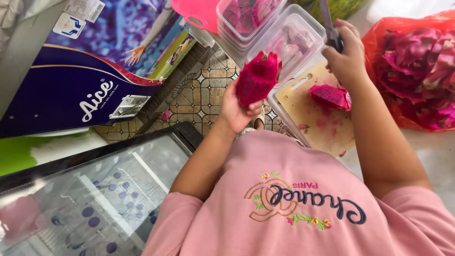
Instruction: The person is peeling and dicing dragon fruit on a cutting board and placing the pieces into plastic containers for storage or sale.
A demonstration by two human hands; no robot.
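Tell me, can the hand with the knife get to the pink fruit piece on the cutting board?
Probably yes. The right hand with the knife hovers just above the fruit piece on the cutting board, and nothing lies between them.

magenta dragon fruit point(256, 78), orange bag point(411, 28)

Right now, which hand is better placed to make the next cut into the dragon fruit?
Probably the right hand: it already grips the knife above the cutting board. The left hand is busy holding the dragon fruit.
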